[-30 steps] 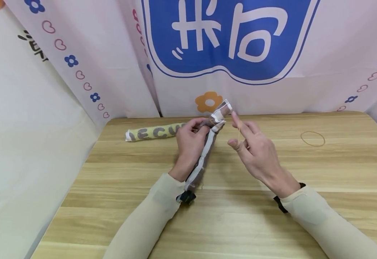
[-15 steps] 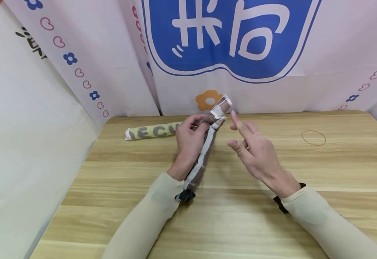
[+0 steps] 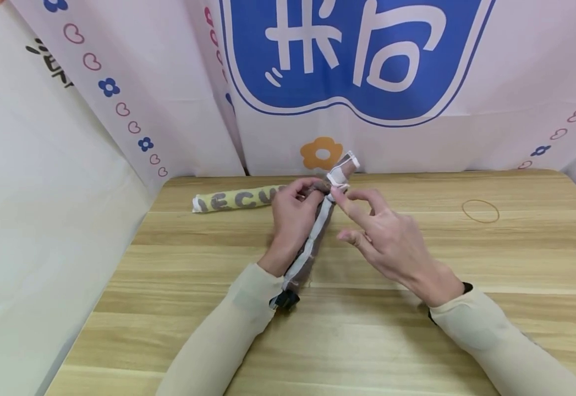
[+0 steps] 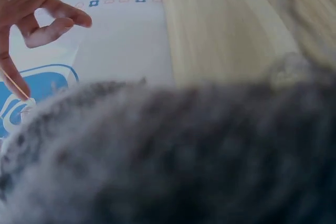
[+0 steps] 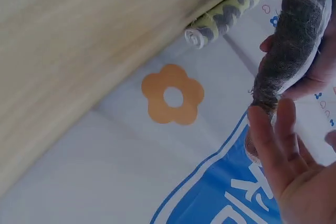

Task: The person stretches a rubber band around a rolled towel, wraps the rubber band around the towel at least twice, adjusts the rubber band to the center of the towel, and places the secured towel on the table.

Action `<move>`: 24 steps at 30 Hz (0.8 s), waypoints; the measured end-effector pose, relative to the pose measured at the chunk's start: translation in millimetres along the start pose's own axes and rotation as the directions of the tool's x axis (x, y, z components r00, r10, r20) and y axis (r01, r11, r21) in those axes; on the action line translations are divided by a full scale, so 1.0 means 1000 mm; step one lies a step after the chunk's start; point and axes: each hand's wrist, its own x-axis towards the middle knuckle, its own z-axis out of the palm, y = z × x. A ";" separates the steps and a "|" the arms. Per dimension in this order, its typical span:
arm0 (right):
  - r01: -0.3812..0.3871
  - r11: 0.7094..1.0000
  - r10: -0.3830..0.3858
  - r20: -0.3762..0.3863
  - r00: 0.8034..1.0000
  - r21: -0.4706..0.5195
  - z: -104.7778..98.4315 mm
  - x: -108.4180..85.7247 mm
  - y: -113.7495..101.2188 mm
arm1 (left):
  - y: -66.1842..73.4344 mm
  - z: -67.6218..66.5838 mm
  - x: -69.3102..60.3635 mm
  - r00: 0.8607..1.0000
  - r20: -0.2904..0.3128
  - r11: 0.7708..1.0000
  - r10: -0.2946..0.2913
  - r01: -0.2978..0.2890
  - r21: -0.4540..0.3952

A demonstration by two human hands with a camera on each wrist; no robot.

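My left hand [image 3: 295,214] grips a grey-brown rolled towel [image 3: 312,242] near its far end; the roll slants from the wrist up towards the backdrop. White edging runs along it, and its end flares past the fingers. My right hand [image 3: 391,236] touches the towel beside the left fingertips with an extended index finger, its thumb held apart. In the left wrist view, a thin rubber band [image 4: 14,84] runs along that finger towards the towel. The blurred dark roll [image 4: 173,150] hides the left hand there. The right wrist view shows the right fingers [image 5: 265,135] against the towel.
A yellow rolled towel [image 3: 243,199] with grey letters lies behind the left hand, partly covered by it. Another rubber band [image 3: 483,222] lies on the wooden table [image 3: 367,341] at right. The printed backdrop [image 3: 268,148] stands along the table's far edge.
My right index finger has moved left and down from beside the towel's flared end to touch the towel near the left fingertips. The left hand keeps its hold.
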 end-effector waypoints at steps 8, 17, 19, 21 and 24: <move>-0.372 0.885 0.334 0.178 0.926 0.278 0.002 -0.006 0.001 | 0.001 -0.003 0.003 0.997 -0.078 0.999 -0.030 0.026 -0.048; -0.669 0.385 0.582 0.395 0.711 0.636 -0.002 -0.002 -0.006 | 0.011 0.003 -0.004 0.984 -0.093 0.985 0.151 -0.158 -0.073; -0.671 0.319 0.608 0.399 0.687 0.669 -0.004 0.001 -0.004 | 0.011 0.004 -0.007 0.972 -0.067 0.972 0.226 -0.229 -0.052; -0.661 0.280 0.628 0.388 0.674 0.697 -0.006 0.002 -0.001 | 0.012 0.004 -0.009 0.951 -0.039 0.950 0.308 -0.309 -0.031; -0.630 0.247 0.644 0.362 0.674 0.736 -0.007 0.004 0.005 | 0.010 0.004 -0.010 0.910 -0.004 0.910 0.416 -0.416 -0.001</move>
